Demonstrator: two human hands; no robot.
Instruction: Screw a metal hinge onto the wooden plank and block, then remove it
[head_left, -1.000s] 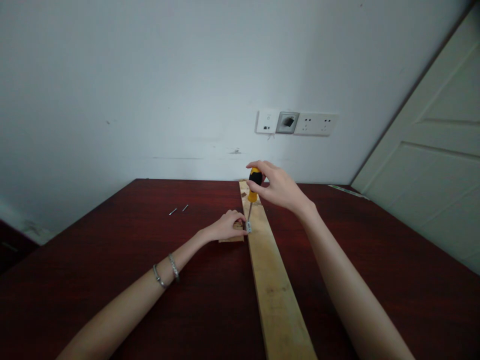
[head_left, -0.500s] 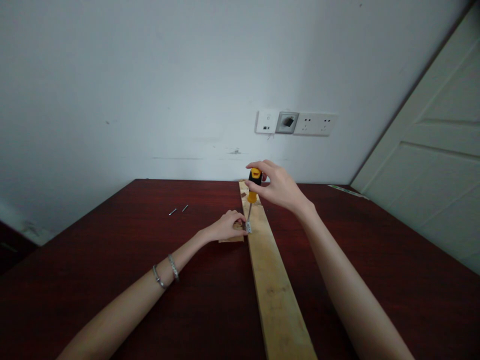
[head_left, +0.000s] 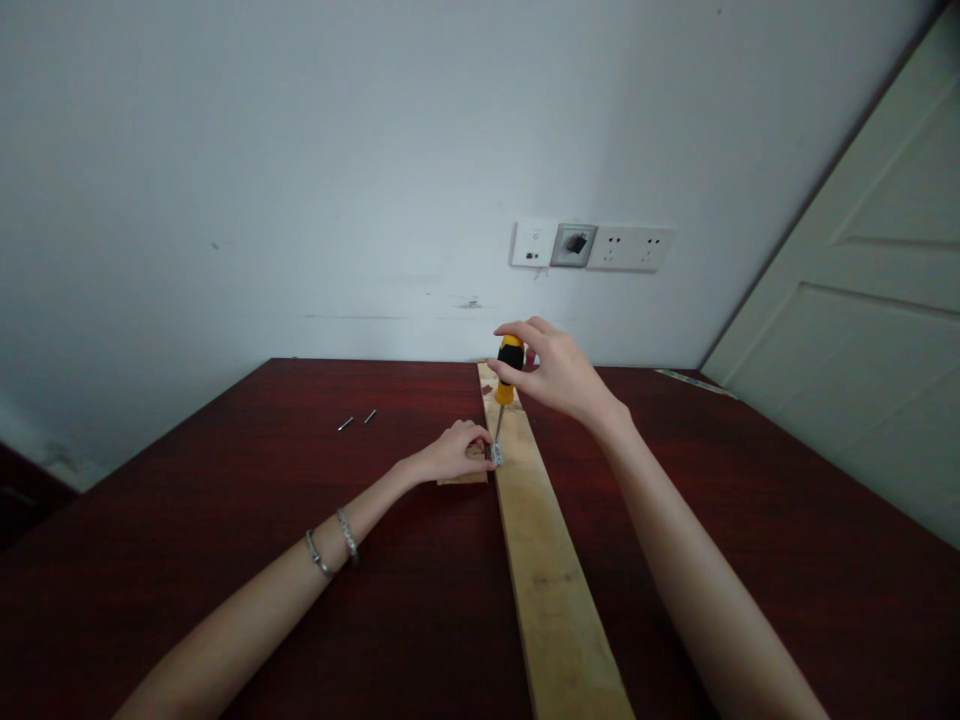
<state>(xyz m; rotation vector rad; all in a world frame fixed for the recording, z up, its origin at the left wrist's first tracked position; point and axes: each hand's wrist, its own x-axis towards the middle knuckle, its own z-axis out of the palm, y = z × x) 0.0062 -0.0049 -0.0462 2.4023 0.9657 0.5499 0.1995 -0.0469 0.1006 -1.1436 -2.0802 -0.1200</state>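
- Right hand (head_left: 561, 368): fingers and thumb clamped around the handle of the screwdriver (head_left: 511, 352); shaft extends down, near-left of the grip, to the bracket.
- Left hand (head_left: 450, 452): thumb and forefinger pinched on the bracket (head_left: 497, 455), at the fingertips' right.
- Bracket: at the left edge of the board (head_left: 551, 570), below the screwdriver tip.
- Block (head_left: 461, 480): partly under the left hand, left of the board.
- Two screws (head_left: 345, 424): on the table (head_left: 225, 480), far-left of the left hand.

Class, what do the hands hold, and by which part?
Right hand: yellow-black screwdriver, by its handle. Left hand: touching the small silver metal piece at its left side; gripping cannot be told.
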